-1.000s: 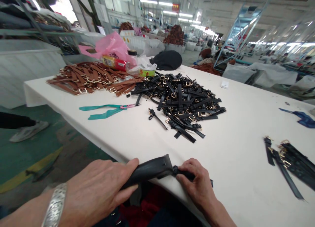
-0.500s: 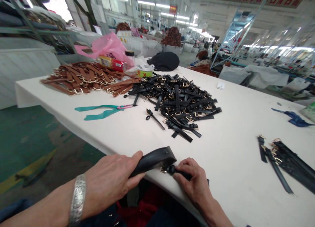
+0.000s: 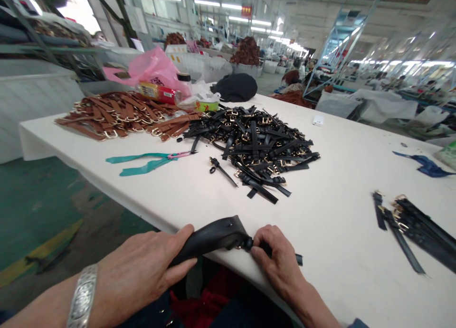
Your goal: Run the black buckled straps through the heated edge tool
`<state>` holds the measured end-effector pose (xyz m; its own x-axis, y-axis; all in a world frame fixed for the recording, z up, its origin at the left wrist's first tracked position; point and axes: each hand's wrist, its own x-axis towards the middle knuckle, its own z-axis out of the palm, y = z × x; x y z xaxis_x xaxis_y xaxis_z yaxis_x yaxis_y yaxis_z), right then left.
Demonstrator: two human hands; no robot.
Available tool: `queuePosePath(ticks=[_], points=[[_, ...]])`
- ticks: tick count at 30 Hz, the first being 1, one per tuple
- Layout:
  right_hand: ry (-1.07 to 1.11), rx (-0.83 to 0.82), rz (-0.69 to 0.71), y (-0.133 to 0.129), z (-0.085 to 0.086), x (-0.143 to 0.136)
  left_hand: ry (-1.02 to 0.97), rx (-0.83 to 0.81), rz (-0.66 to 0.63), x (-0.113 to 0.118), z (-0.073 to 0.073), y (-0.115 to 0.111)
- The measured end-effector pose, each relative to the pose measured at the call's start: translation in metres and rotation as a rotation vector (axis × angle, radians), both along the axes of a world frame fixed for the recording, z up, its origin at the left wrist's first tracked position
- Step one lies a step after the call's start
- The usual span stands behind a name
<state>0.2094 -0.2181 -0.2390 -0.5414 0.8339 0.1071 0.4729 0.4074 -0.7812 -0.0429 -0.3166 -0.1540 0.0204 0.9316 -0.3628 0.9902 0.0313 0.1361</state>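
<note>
My left hand [image 3: 146,261] is closed around a wide black leather strap [image 3: 210,238], whose far end bends down at the table's front edge. My right hand [image 3: 276,257] pinches a narrow black buckle strap [image 3: 299,259]; its tail sticks out past my fingers on the right. The two straps meet between my hands, where the wide one partly covers the small buckle. Farther back lies a heap of black buckle straps [image 3: 260,143] with gold-coloured buckles. One loose strap [image 3: 224,171] rests just in front of the heap.
Brown buckle straps [image 3: 114,112] are piled at the back left, by a pink plastic bag [image 3: 153,71]. Thread snips with teal-wrapped handles [image 3: 149,162] lie left of the black heap. More black straps [image 3: 423,233] and a blue cloth [image 3: 427,168] are on the right.
My left hand has moved left and slightly down with the wide strap. The buckle is now more covered by that strap. My right hand stays nearly in place.
</note>
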Motion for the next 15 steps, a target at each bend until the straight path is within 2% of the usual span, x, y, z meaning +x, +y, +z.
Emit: queuePosePath(ticks=[9,12,15], points=[[0.131,-0.081,-0.185,0.004,-0.006,0.003,-0.037,0.015,0.019,-0.005,-0.01,-0.004],[0.14,-0.046,-0.204,0.004,-0.008,0.003,-0.015,0.011,0.018,-0.006,-0.005,-0.003],[0.138,0.026,-0.172,0.003,-0.008,0.002,0.043,0.039,0.005,-0.003,0.008,-0.001]])
